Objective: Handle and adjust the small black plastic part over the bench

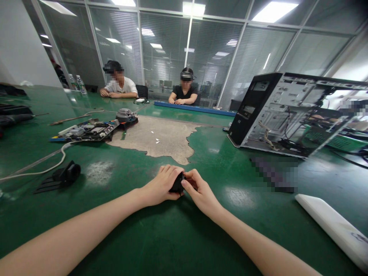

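Near the middle of the green table [178, 237], both my hands are on a small black part [176, 185] whose kind I cannot make out. My left hand [163, 184] wraps over it from the left, palm down, and covers much of it. From the right, my right hand [199, 188] pinches its edge between thumb and fingers. The part sits low, close to the tabletop; whether it touches the surface is hidden.
An opened computer case [258, 115] stands at right, with a white slab [327, 226] nearer me. At left lie a circuit board [89, 130], a fan-like cooler [125, 116], a black plastic piece [64, 174] and a cable [61, 155]. Two people sit across the table.
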`<state>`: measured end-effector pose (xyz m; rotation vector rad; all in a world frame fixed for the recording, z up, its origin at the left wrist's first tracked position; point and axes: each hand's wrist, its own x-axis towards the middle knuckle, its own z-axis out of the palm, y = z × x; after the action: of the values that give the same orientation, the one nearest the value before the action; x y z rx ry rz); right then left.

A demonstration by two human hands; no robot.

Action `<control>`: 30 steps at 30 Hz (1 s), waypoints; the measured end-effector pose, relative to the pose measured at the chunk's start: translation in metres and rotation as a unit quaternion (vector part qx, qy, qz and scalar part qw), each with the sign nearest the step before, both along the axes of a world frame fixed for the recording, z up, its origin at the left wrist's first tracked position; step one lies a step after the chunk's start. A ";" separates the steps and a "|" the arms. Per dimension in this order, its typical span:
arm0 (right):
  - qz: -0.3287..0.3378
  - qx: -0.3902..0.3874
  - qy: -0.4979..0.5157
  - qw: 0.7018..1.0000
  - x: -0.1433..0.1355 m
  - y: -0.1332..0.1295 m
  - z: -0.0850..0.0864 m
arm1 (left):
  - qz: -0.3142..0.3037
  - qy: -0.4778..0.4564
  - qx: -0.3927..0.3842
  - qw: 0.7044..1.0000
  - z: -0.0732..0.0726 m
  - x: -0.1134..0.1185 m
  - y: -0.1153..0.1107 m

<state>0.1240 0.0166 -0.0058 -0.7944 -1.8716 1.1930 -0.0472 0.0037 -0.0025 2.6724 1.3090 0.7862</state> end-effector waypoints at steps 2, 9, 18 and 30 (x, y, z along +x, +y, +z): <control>-0.005 -0.015 0.001 1.000 -0.001 0.001 0.000 | 0.002 0.002 -0.002 1.000 0.000 0.000 0.000; 0.024 -0.004 -0.015 1.000 0.003 -0.002 0.003 | 0.000 0.007 0.006 1.000 -0.002 0.000 0.002; 0.010 -0.012 0.010 1.000 0.001 -0.001 0.003 | -0.006 -0.004 0.005 1.000 -0.001 0.000 0.001; 0.038 0.009 -0.004 0.999 0.005 -0.002 0.001 | -0.001 0.002 0.013 1.000 -0.003 -0.001 0.002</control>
<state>0.1293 0.0145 -0.0048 -0.7257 -1.9309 1.2190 -0.0479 0.0058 -0.0059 2.6960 1.3059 0.8024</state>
